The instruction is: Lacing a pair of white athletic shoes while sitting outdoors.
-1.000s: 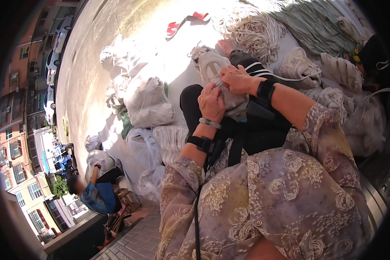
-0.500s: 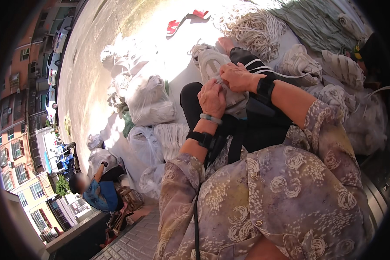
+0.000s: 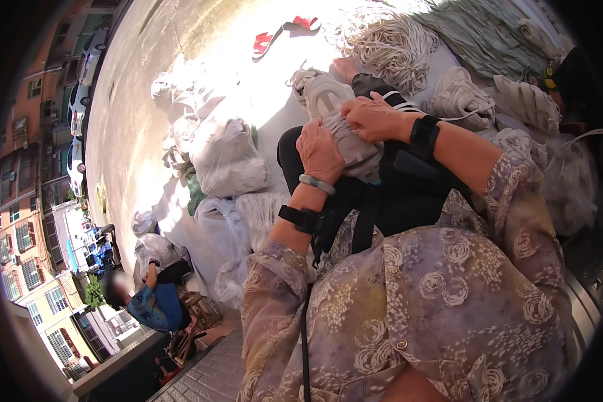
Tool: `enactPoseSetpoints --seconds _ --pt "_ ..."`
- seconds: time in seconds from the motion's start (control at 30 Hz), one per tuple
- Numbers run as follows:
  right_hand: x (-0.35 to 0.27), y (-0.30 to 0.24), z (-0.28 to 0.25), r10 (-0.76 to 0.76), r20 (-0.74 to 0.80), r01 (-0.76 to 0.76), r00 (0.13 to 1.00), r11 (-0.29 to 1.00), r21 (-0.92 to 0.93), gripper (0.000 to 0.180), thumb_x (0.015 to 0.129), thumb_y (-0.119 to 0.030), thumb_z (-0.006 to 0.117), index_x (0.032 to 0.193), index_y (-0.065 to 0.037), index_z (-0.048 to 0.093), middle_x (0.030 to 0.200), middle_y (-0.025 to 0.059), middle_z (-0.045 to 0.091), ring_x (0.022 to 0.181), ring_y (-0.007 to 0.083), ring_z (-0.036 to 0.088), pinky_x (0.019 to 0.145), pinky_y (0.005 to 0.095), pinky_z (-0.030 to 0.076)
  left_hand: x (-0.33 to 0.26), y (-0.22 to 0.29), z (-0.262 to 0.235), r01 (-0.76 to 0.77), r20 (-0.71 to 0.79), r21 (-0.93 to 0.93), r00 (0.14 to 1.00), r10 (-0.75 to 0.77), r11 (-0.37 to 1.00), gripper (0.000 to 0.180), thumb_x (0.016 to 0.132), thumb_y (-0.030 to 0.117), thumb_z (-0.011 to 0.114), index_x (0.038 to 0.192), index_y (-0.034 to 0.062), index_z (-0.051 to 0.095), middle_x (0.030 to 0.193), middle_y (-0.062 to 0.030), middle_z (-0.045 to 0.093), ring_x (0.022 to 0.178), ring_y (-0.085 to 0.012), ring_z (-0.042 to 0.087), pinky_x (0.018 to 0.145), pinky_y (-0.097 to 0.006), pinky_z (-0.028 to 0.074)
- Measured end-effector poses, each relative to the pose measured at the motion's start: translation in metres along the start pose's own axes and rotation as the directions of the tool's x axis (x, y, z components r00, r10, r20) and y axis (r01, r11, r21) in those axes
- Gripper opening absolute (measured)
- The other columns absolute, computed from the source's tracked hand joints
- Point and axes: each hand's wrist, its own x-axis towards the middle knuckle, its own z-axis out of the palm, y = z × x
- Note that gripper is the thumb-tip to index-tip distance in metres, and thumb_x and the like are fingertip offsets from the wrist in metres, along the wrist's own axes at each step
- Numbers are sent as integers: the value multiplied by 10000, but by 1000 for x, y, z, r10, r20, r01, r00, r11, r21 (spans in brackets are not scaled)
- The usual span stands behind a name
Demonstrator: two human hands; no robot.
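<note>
A pale grey-beige shoe upper (image 3: pixel 326 100) lies across my black-trousered lap, its rounded end pointing away from me. My left hand (image 3: pixel 319 153) is closed on its left edge, knuckles up. On its right side, my right hand (image 3: pixel 374 119) has its fingers bent and pinched at the crosswise strips in the middle. What exactly lies between those fingertips is partly hidden. A tangled pile of off-white laces (image 3: pixel 395 50) sits beyond my right hand, next to my bare foot (image 3: pixel 346 69).
Bundled pale shoe uppers (image 3: pixel 459 100) lie to my right. Plastic-wrapped bundles (image 3: pixel 228 157) and clear bags (image 3: pixel 221 221) stand at my left. Red-and-white sandals (image 3: pixel 268 43) lie ahead. A grey-green sheet (image 3: pixel 482 33) spreads far right. Another person (image 3: pixel 155 301) sits at the lower left.
My left hand has shifted slightly left along the shoe upper's edge. My right hand has moved a little to the right, and the gap between the hands is wider.
</note>
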Motion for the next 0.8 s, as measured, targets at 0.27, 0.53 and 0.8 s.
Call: enactPoseSetpoints --seconds 0.27,0.53,0.8 --pt "-19 36 9 77 -337 -56 938 996 71 146 719 -73 489 863 -99 500 861 62 557 936 252 528 974 494 254 -96 -142 -83 302 -85 99 952 -294 948 51 738 44 536 762 7 509 1091 -196 514 1020 -343 488 864 -444 371" --pt "-16 37 12 -32 -274 43 961 998 35 242 712 -72 470 941 -112 536 906 47 574 971 232 524 885 437 299 -67 -85 -49 122 7 192 992 -126 974 192 712 160 593 877 63 589 1181 -122 508 1119 -323 432 936 -463 298" --pt "-12 20 0 -1 -93 -1 996 1000 -27 285 706 -66 489 972 -120 575 907 48 595 977 239 536 976 503 241 -12 -45 -16 -55 210 148 977 23 987 204 712 212 599 862 76 626 1107 -72 539 1079 -288 455 933 -490 282"
